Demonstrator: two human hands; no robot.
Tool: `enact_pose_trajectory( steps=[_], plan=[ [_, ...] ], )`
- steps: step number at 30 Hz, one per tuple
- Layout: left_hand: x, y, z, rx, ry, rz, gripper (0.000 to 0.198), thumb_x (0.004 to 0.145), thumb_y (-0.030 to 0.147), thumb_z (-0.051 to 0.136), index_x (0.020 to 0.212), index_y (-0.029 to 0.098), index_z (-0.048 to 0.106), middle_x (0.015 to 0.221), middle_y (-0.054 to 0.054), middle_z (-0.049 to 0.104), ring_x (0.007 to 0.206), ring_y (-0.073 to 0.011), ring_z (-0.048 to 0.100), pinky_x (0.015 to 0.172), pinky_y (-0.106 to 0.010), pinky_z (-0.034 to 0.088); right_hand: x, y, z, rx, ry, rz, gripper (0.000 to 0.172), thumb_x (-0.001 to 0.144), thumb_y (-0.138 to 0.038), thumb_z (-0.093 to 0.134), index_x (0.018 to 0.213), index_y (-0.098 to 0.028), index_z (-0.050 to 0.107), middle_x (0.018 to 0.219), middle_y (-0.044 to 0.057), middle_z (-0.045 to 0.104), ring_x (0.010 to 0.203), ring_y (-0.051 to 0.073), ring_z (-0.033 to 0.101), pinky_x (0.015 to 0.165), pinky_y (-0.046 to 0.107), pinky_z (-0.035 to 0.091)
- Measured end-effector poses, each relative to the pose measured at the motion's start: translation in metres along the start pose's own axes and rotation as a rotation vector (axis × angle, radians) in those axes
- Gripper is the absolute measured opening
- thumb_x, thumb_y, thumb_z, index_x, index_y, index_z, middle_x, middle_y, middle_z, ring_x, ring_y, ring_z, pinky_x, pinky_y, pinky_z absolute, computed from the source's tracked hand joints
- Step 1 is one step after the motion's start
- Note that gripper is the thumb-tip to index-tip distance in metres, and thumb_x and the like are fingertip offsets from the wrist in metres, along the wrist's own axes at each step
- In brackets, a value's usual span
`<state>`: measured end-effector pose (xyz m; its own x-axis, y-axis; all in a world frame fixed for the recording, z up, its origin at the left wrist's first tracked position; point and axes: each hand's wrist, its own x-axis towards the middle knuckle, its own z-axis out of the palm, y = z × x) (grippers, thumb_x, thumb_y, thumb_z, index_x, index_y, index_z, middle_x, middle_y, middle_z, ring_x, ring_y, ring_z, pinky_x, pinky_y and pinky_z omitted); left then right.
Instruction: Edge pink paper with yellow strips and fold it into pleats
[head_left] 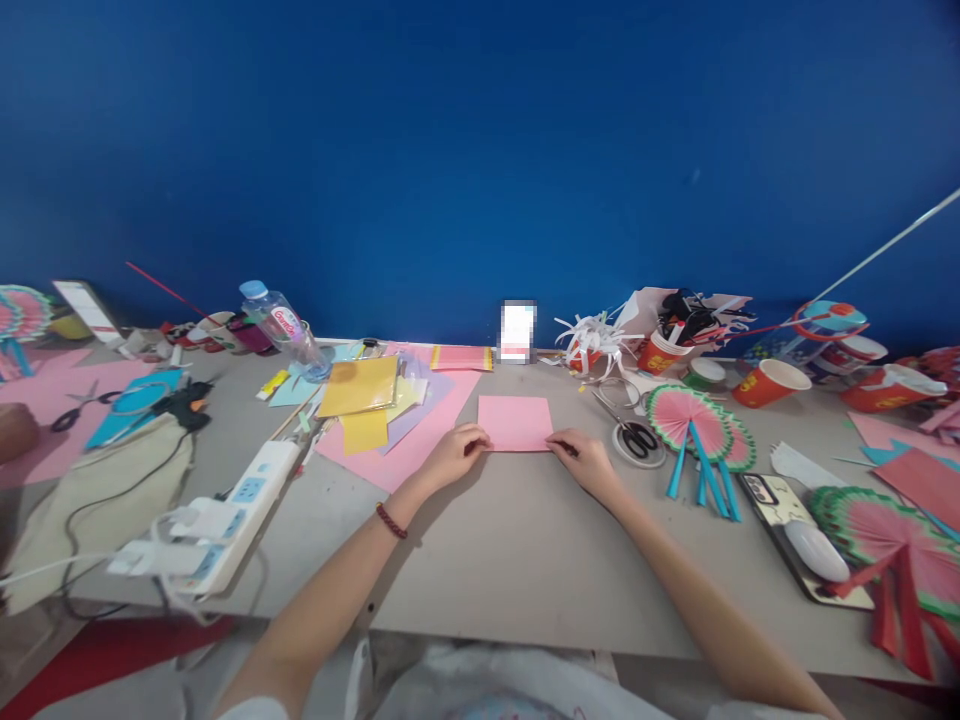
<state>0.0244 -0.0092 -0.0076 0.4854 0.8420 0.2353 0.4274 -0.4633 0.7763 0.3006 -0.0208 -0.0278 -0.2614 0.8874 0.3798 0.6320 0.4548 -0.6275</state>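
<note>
A small pink paper sheet (515, 421) lies flat on the grey table (517, 540) in front of me. My left hand (452, 453) pinches its near left corner with curled fingers. My right hand (585, 458) pinches the near right corner the same way. A red bead bracelet (391, 521) circles my left wrist.
Yellow and pink paper sheets (375, 405) pile up to the left, beside a water bottle (283, 327), a glue gun (182, 398) and a white power strip (225, 520). To the right lie scissors (634, 436), pink paper fans (697, 425), red cups (772, 382) and a phone (799, 535).
</note>
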Motion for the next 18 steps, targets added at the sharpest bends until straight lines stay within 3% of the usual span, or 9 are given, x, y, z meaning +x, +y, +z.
enact_pose_trajectory(
  steps=[7, 13, 18],
  plan=[
    [0.0024, 0.0033, -0.0004, 0.189, 0.024, 0.037, 0.019, 0.089, 0.019, 0.047, 0.084, 0.022, 0.065, 0.088, -0.001, 0.067, 0.086, -0.0161, 0.06, 0.079, -0.029, 0.045, -0.0003, 0.0009, 0.0032, -0.013, -0.006, 0.035, 0.02, 0.088, -0.029, 0.048, 0.084, -0.019, 0.064, 0.079, 0.006, 0.068, 0.068, 0.016, 0.062, 0.061, 0.027, 0.049],
    [0.0045, -0.0011, 0.0041, 0.125, 0.063, 0.011, 0.019, 0.09, 0.018, 0.047, 0.085, 0.022, 0.066, 0.09, -0.001, 0.065, 0.086, -0.0147, 0.061, 0.078, -0.026, 0.047, 0.0011, 0.0031, 0.0049, -0.011, 0.033, 0.067, 0.021, 0.087, -0.03, 0.049, 0.08, -0.019, 0.065, 0.077, 0.006, 0.069, 0.065, 0.017, 0.061, 0.059, 0.026, 0.047],
    [0.0032, -0.0014, 0.0038, 0.092, 0.057, -0.003, 0.018, 0.091, 0.024, 0.049, 0.088, 0.022, 0.067, 0.093, -0.001, 0.061, 0.084, -0.0133, 0.061, 0.075, -0.024, 0.047, 0.0026, 0.0033, 0.0037, -0.022, 0.026, 0.033, 0.021, 0.087, -0.029, 0.05, 0.081, -0.019, 0.067, 0.079, 0.007, 0.069, 0.073, 0.018, 0.063, 0.066, 0.029, 0.05]
  ],
)
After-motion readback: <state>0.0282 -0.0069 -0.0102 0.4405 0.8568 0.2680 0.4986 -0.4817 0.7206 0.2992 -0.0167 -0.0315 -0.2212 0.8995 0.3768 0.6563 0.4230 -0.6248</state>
